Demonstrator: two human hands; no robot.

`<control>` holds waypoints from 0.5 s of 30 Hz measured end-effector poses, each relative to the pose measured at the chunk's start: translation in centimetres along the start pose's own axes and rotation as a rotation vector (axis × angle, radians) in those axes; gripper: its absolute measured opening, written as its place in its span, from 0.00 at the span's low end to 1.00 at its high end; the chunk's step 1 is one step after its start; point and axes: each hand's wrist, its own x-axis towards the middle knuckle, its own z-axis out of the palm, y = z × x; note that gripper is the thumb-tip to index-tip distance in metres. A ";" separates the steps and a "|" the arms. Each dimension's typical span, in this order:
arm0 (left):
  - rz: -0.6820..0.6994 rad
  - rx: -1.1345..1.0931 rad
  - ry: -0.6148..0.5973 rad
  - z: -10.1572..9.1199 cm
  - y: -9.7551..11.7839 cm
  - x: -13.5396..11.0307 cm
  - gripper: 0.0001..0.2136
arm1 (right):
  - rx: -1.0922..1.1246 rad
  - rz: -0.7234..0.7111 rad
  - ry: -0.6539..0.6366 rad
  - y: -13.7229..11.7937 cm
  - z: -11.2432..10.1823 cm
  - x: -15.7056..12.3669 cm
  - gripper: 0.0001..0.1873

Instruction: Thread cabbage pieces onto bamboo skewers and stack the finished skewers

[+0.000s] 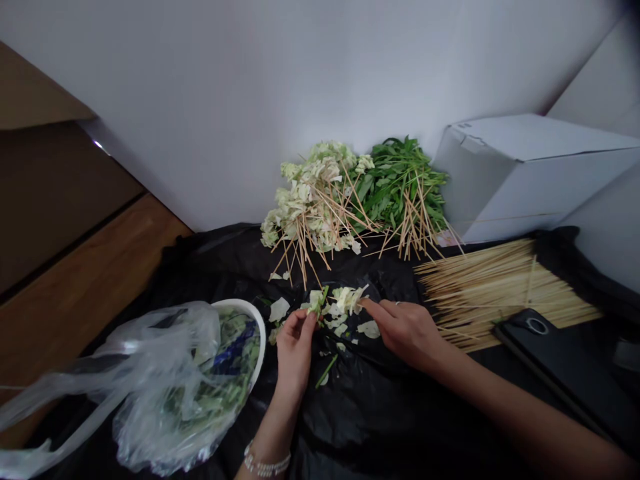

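My left hand pinches a small bunch of pale cabbage pieces with a green stem over the black plastic sheet. My right hand reaches left, its index finger stretched out onto the loose cabbage pieces beside it. More torn leaf bits lie between the two hands. A beaded bracelet sits on my left wrist.
Skewered cabbage and skewered green leaves are piled against the wall. A bundle of bare bamboo skewers lies right. A white bowl under a clear plastic bag holds greens. A white box and a dark tablet sit right.
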 end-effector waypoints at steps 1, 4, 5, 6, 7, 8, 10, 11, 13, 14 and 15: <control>-0.019 -0.053 -0.010 0.0 0.0 0.0 0.11 | 0.007 -0.005 -0.011 0.0 0.1 0.0 0.20; -0.060 -0.235 -0.054 0.0 0.2 -0.2 0.10 | 0.020 -0.017 -0.041 -0.1 0.2 -0.1 0.19; -0.077 -0.297 -0.066 0.1 0.4 -0.3 0.10 | 0.019 -0.019 -0.047 -0.2 0.3 -0.2 0.19; -0.101 -0.356 -0.075 0.2 0.6 -0.3 0.10 | 0.016 -0.018 -0.051 -0.2 0.3 -0.2 0.19; -0.129 -0.411 -0.081 0.2 0.7 -0.3 0.10 | 0.011 -0.014 -0.053 -0.2 0.4 -0.2 0.19; -0.159 -0.455 -0.085 0.2 0.9 -0.3 0.10 | 0.006 -0.011 -0.057 -0.2 0.5 -0.2 0.19; -0.207 -0.507 -0.082 0.3 1.1 -0.2 0.10 | 0.001 -0.014 -0.058 -0.3 0.6 -0.2 0.19; -0.222 -0.517 -0.078 0.2 1.1 -0.1 0.09 | 0.004 -0.023 -0.059 -0.3 0.6 -0.3 0.20; -0.231 -0.516 -0.074 0.2 1.0 0.0 0.09 | 0.020 -0.061 -0.064 -0.5 0.6 -0.3 0.20; -0.231 -0.509 -0.076 0.2 0.9 0.0 0.09 | 0.030 -0.086 -0.067 -0.7 0.6 -0.3 0.21; -0.231 -0.501 -0.082 0.2 0.8 0.0 0.09 | 0.038 -0.108 -0.069 -0.8 0.6 -0.3 0.21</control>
